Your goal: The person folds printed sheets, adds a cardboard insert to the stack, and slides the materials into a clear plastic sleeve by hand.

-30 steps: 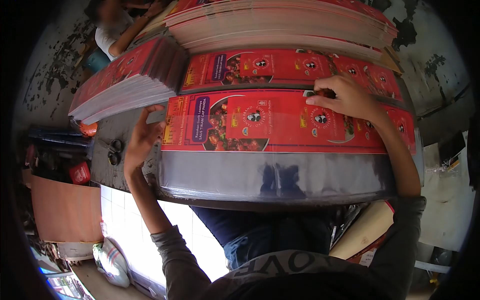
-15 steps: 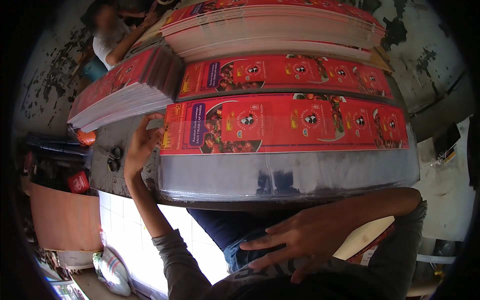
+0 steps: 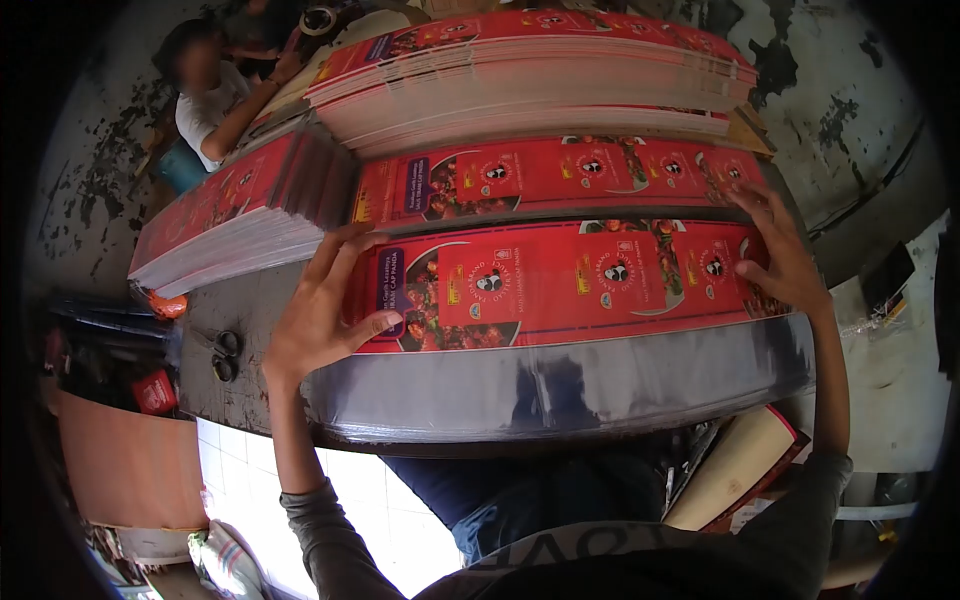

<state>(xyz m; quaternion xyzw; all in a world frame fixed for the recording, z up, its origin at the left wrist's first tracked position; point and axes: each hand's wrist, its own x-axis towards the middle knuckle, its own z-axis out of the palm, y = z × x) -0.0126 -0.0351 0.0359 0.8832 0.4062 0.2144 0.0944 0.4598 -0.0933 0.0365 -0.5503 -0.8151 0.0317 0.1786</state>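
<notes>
Red printed sheet lies before us along clear plastic stack, long axis left to right; our left hand spread wide at left end, right hand spread at right end, equally near

The bare left hand shows slim fingers and a short, pale-looking thumbnail. Well back from it, a dark grey-green fabric sleeve ends on the forearm, bunched in loose creases. Behind the bare right hand, a matching creased grey-green sleeve also leaves the wrist uncovered. Between the sleeves, nearer the body than either hand, is a dark shirt front with a greyer band bearing large dark capitals, partly readable. Dark blue trousers show beyond it.
</notes>
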